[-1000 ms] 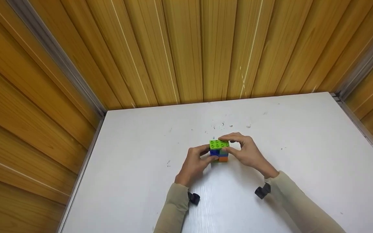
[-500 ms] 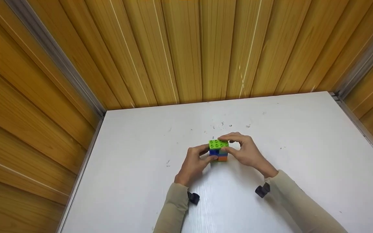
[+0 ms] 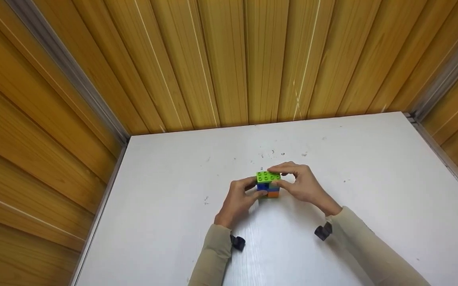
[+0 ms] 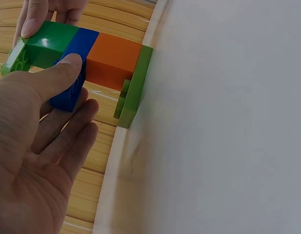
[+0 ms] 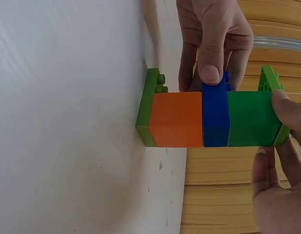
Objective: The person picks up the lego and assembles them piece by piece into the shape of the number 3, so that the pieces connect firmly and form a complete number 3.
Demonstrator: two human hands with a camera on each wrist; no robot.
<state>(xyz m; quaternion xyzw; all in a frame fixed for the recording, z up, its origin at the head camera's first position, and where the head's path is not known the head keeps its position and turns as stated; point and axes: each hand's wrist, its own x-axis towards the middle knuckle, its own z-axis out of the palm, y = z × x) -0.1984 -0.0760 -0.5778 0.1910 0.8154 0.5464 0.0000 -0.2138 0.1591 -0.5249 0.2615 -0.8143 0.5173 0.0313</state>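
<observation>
A small brick stack stands on the white table. From the bottom it has a lime base plate, an orange brick, a blue brick, a dark green brick and a lime top brick. My left hand pinches the blue brick, thumb on one side and fingers behind. My right hand grips the lime top brick and the green brick under it, thumb in front and fingers over the far side.
Wooden panel walls close in the table at the back and on both sides, with metal strips in the corners. A black wrist camera sits at each sleeve. A few dark specks mark the table beyond the stack.
</observation>
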